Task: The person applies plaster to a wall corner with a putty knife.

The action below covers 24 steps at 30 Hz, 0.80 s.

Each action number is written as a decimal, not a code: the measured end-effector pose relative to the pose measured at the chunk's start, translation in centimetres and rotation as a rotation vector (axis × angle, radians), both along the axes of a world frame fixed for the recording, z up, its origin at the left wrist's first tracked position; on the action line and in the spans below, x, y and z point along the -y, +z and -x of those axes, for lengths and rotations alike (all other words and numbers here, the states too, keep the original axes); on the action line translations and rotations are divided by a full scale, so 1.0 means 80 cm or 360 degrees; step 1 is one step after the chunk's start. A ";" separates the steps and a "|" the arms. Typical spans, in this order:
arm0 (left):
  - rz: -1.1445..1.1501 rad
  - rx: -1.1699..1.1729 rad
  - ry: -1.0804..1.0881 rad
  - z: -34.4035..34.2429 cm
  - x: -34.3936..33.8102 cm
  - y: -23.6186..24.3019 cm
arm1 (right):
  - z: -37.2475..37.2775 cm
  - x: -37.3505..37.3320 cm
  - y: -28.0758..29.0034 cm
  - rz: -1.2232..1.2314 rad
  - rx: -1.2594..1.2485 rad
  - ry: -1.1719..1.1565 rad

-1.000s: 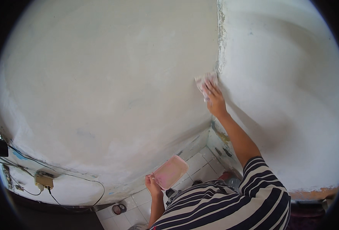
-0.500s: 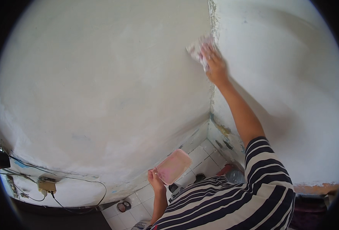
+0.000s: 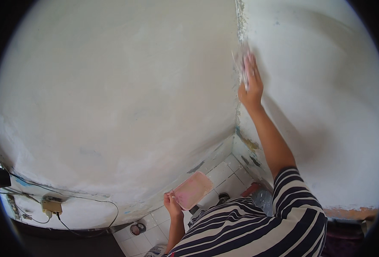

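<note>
My right hand (image 3: 251, 85) is closed on a pale, pink-stained cloth (image 3: 243, 68), blurred and seen almost edge-on, held against the flaking vertical corner between the grey-beige wall (image 3: 125, 85) and the whiter wall (image 3: 326, 107) on the right. Lower down, my left hand (image 3: 172, 201) grips the left end of a shallow pink plastic tray (image 3: 194, 188) smeared with pinkish residue, held out over the tiled floor.
A socket box (image 3: 51, 206) with plugs and loose cables runs along the lower left wall. On the white tiles (image 3: 228, 184) stand round containers (image 3: 136, 229); a red object (image 3: 252, 188) lies by the right wall. A dark surface (image 3: 61, 240) borders the lower left.
My right hand went up along the corner from a second ago, then shifted right and slightly down since half a second ago, turning the cloth edge-on. The tray has moved only slightly.
</note>
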<state>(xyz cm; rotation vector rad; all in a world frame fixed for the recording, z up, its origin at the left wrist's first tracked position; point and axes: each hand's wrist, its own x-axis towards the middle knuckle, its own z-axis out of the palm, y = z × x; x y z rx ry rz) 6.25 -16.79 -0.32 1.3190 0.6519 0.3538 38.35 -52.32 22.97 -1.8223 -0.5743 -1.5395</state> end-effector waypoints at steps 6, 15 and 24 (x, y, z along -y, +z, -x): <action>0.0036 0.0098 -0.0021 -0.011 0.013 0.011 | -0.058 0.002 0.081 0.0181 -0.0050 -0.0127; 0.0122 0.0123 0.0048 -0.005 0.005 -0.003 | 0.026 0.005 -0.151 0.0262 -0.0642 -0.0136; 0.0091 0.0120 0.0030 -0.014 0.013 0.005 | -0.037 -0.004 0.117 0.0142 0.0155 -0.0272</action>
